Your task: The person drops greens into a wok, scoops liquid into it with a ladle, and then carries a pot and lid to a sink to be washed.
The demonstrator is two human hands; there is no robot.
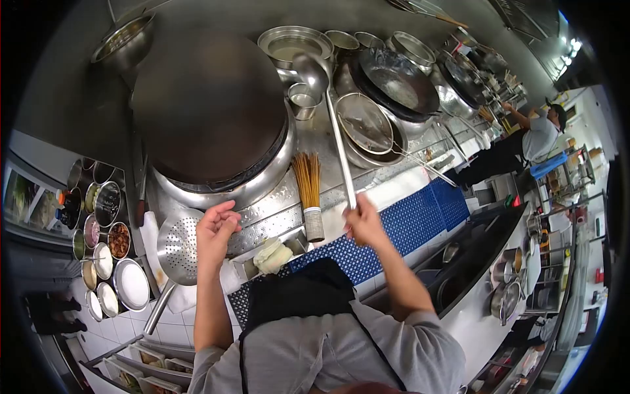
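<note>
My right hand [364, 222] is closed around the long handle of a metal ladle [340, 144]. The ladle's bowl reaches up over the stove, beside a small metal cup [304, 100]. In front of a large dark wok [210, 118], my left hand [216, 231] hangs with its fingers loosely curled and apart, holding nothing. Just left of that hand lies a perforated skimmer [178, 249], its handle pointing toward me. A bamboo wok brush [309, 197] stands between my two hands. Below it sits a folded pale cloth [273, 257] in a metal tray.
A wire strainer [365, 123] rests over a pot on the right, with a second wok [397, 82] behind. Seasoning bowls [133, 284] crowd the left side. A blue patterned mat [413, 226] covers the front edge. Another person [535, 134] works farther right.
</note>
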